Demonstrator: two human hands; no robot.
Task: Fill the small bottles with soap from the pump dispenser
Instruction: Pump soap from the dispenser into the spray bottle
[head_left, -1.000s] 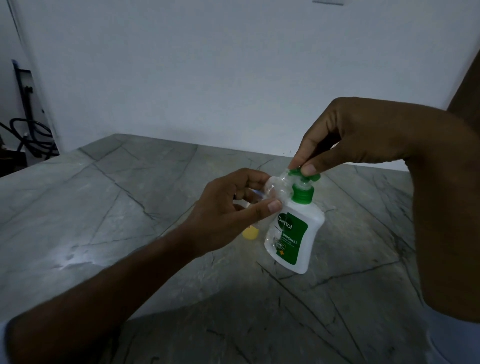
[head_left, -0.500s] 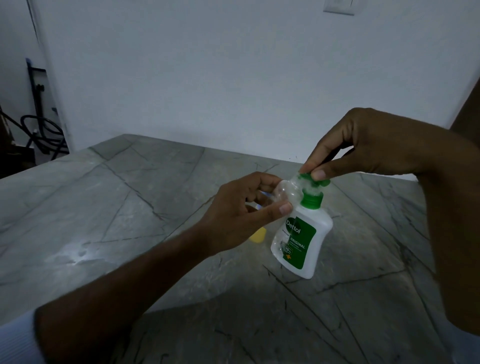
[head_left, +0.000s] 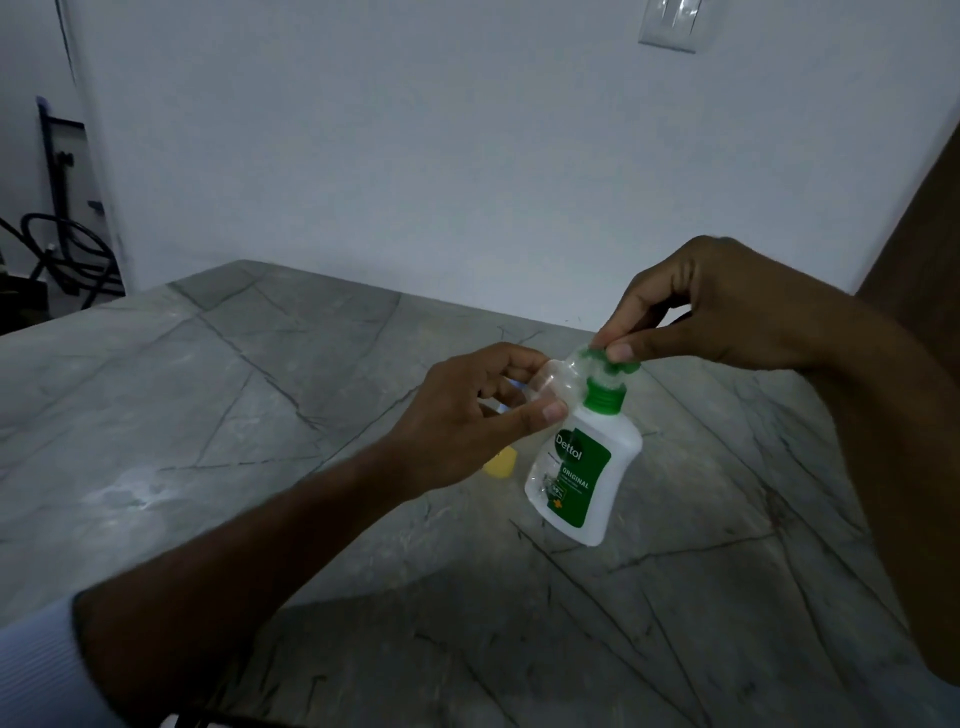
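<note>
Head view: the dispenser (head_left: 582, 470) stands on the surface (head_left: 208, 415). The left hand (head_left: 467, 415) grips a small bottle (head_left: 553, 384) at the nozzle; right hand (head_left: 711, 306) fingers (head_left: 621, 353) pinch the pump (head_left: 610, 364). Keep the bottle's mouth squarely under the spout and press slowly.

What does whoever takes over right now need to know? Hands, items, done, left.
Left hand: grips the small clear plastic bottle, held at the pump spout.
Right hand: thumb and fingers pinch the green pump head of the white Dettol soap dispenser, which stands on the grey stone table.
A small yellow object, perhaps a cap, lies on the table behind the left hand.
Done: bottle positioned at the spout.
Left: pump; fill level cannot be told. No other small bottles in view.
</note>
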